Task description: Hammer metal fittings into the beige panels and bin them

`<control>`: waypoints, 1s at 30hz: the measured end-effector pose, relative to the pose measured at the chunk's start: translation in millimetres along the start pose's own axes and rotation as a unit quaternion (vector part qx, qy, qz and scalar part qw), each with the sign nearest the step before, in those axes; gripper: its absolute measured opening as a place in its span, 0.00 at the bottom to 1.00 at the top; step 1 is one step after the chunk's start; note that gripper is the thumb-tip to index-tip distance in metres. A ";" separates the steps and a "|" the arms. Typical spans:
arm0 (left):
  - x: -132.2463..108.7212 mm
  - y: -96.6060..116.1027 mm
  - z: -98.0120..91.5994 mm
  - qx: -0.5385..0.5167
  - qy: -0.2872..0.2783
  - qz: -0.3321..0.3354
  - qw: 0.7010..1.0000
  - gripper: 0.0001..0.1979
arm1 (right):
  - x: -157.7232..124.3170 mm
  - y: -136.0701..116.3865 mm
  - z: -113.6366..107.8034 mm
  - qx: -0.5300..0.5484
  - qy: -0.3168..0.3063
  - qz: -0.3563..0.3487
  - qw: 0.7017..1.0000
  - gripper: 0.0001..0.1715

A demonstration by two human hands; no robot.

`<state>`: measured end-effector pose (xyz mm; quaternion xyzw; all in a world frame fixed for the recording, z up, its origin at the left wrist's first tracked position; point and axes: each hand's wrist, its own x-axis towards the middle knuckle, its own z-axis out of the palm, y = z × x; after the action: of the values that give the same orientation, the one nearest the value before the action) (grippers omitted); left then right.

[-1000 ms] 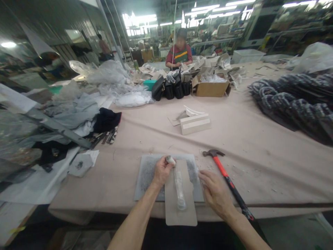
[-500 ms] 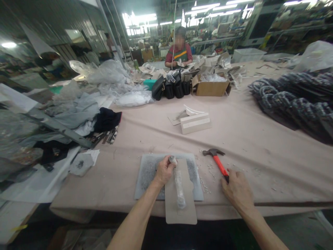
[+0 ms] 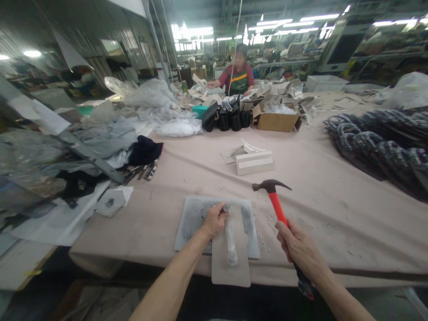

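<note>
My left hand (image 3: 216,220) pinches the top of a small metal tool (image 3: 228,208) over a flat grey-beige panel (image 3: 230,277). A strip wrapped in clear plastic (image 3: 230,240) runs down the panel from the tool. Beneath lies a worn grey board (image 3: 194,223), and the panel's lower end sticks out past the table edge. My right hand (image 3: 294,240) is closed round the red handle of a claw hammer (image 3: 277,205), raised to the right of the board with its head pointing away from me. Small white bits (image 3: 262,243) lie scattered beside the board.
Folded beige pieces (image 3: 254,162) lie ahead on the cloth-covered table (image 3: 187,165). Black bags (image 3: 230,118) and a cardboard box (image 3: 278,121) stand farther back. Plastic wrap (image 3: 147,96) heaps at left, dark braided material (image 3: 377,142) at right. A person (image 3: 238,78) sits across the table.
My right hand has closed round the hammer and lifted it off the table. My left hand still holds the metal tool. The person across has stretched an arm out to the left.
</note>
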<state>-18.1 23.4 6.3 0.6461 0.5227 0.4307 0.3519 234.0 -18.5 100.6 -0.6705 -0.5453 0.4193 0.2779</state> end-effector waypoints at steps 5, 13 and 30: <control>-1.2 -0.8 0.4 0.036 0.001 0.030 0.999 0.11 | -9.1 -18.3 12.3 -0.223 0.040 -0.223 0.948 0.17; -0.6 -6.7 1.2 0.024 -0.002 0.030 0.999 0.12 | -19.6 -77.0 -13.8 -0.197 0.192 -0.288 0.917 0.20; 1.5 -11.9 1.5 -0.038 -0.004 0.015 0.999 0.13 | 26.7 40.2 -3.3 -0.434 -0.026 -0.030 0.900 0.17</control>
<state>-21.0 27.3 -4.8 0.6417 0.4946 0.4535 0.3715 258.3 -2.6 62.0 -0.6968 -0.7001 0.1502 -0.0423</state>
